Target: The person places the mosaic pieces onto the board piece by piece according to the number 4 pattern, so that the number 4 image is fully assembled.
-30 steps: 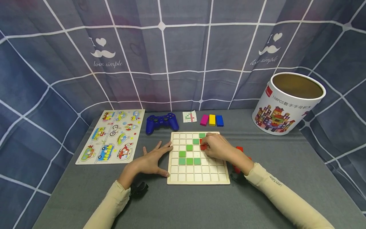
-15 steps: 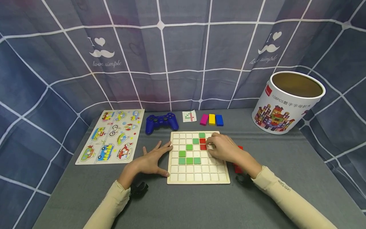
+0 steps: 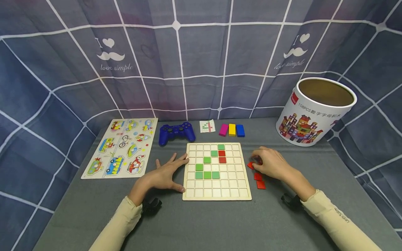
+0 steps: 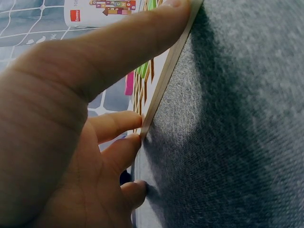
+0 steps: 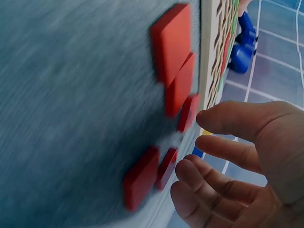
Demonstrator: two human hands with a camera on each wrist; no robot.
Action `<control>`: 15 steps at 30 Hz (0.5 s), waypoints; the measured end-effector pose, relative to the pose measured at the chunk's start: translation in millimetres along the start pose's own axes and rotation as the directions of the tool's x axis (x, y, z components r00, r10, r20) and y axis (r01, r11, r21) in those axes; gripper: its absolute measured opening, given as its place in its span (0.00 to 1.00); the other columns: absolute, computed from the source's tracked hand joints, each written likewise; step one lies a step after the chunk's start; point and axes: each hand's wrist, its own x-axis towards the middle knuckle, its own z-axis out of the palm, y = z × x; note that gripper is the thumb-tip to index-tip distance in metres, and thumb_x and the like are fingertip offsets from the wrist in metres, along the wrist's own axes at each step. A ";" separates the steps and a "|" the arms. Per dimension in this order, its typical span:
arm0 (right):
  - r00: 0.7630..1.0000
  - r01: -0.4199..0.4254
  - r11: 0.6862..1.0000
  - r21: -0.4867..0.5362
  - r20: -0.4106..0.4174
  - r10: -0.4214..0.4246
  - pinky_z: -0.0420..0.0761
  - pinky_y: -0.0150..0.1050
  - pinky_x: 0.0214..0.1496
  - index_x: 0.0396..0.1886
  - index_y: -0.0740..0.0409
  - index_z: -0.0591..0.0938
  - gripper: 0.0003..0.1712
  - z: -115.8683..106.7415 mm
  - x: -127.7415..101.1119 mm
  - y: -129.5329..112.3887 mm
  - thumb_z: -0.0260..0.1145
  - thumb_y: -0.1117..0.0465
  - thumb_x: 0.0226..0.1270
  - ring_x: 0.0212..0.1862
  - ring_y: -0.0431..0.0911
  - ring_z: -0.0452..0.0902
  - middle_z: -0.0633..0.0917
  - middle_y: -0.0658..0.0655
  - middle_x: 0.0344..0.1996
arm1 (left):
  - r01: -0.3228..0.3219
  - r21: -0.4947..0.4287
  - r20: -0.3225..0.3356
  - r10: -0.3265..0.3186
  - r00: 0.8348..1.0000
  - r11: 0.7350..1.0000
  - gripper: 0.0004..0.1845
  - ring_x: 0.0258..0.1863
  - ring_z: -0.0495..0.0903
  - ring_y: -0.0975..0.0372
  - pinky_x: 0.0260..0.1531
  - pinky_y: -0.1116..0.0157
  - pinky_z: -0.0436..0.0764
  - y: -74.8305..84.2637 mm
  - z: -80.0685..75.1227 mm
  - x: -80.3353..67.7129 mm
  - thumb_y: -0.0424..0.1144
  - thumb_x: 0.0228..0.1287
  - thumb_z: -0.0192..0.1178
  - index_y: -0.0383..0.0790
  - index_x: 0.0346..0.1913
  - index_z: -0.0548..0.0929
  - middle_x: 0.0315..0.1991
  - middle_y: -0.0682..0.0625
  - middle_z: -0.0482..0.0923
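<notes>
A pale wooden grid board (image 3: 216,192) lies flat on the grey table. Green tiles (image 3: 207,175) form a slanted row and a short level row in its cells. Two red tiles (image 3: 222,160) fill cells below the topmost green one. With spread fingers, my left hand (image 3: 166,175) touches the board's left edge; in its wrist view the thumb (image 4: 166,23) rests on the rim. My right hand (image 3: 271,163) hovers over several loose red tiles (image 3: 261,184) right of the board. Its thumb is near one red tile (image 5: 188,113), with nothing visible between thumb and fingers.
Behind the board lie a small pattern card (image 3: 207,126), a blue game controller (image 3: 177,131), and magenta, yellow and blue blocks (image 3: 232,130). A vehicle puzzle board (image 3: 120,148) is at left. A large white bucket (image 3: 315,111) stands back right before a checked curtain (image 3: 204,52).
My right hand has moved right, off the board's red tiles, to the loose red tiles on the table. The left hand has stayed at the board's edge.
</notes>
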 end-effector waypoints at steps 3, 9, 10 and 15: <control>1.000 -0.012 1.000 -0.013 -0.005 0.012 0.73 0.42 0.30 0.42 0.58 0.88 0.14 -1.9 -3.6 5.8 0.77 0.59 0.56 0.29 0.43 0.71 0.83 0.53 0.35 | 0.006 -0.001 0.001 -0.006 1.000 1.000 0.59 0.78 0.34 0.44 0.54 0.21 0.27 -0.2 -0.3 -0.6 0.56 0.47 0.79 0.50 0.80 0.57 0.81 0.53 0.41; 1.000 0.007 0.999 -0.041 -0.005 -0.007 0.70 0.40 0.28 0.42 0.58 0.88 0.19 -0.4 -5.7 2.5 0.78 0.51 0.56 0.29 0.43 0.70 0.80 0.51 0.30 | 0.013 0.000 0.000 -0.013 1.000 1.000 0.59 0.78 0.33 0.45 0.54 0.21 0.28 0.9 -1.1 -1.4 0.56 0.46 0.79 0.50 0.80 0.56 0.81 0.54 0.41; 1.000 0.011 0.999 -0.045 -0.006 -0.012 0.70 0.40 0.28 0.42 0.58 0.88 0.20 0.3 -5.6 0.9 0.78 0.50 0.55 0.29 0.43 0.70 0.80 0.51 0.30 | 0.013 0.002 0.000 -0.013 1.000 1.000 0.59 0.78 0.33 0.45 0.54 0.21 0.28 1.1 -1.1 -1.4 0.56 0.46 0.79 0.51 0.80 0.56 0.81 0.54 0.40; 1.000 0.026 0.999 -0.047 0.015 -0.025 0.70 0.39 0.26 0.40 0.57 0.88 0.16 3.4 -5.2 -3.9 0.79 0.54 0.54 0.26 0.40 0.69 0.79 0.48 0.26 | 0.011 0.003 0.002 -0.011 1.000 1.000 0.59 0.78 0.33 0.44 0.54 0.21 0.28 1.7 -0.8 -0.1 0.56 0.46 0.79 0.50 0.80 0.56 0.81 0.54 0.40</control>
